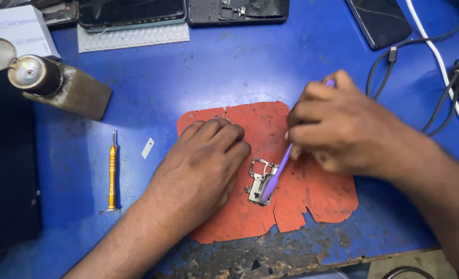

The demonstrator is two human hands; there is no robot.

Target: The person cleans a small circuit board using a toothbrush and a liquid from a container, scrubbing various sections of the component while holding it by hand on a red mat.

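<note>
One small metal circuit board (261, 181) lay on one cracked red mat (312, 199) — the right hand (338, 126) pinched one purple plastic brush (273, 178) against it; the left hand (206, 155) rested flat, fingers together, beside it.

Red mat (312, 196): rubbery-looking sheet, matt, edges torn, surface scuffed. Circuit board (259, 181): bare metal shields, dull silver sheen. Purple tool (273, 175): smooth plastic, slight gloss. Blue table top (229, 67): matt covering, scratched, worn through to rough dark patches at front edge. Screwdriver (112, 170): orange metal handle w/ ribbed grip, satin. Dispenser bottle (59, 85): brushed metal, prob. steel, tarnished.
</note>
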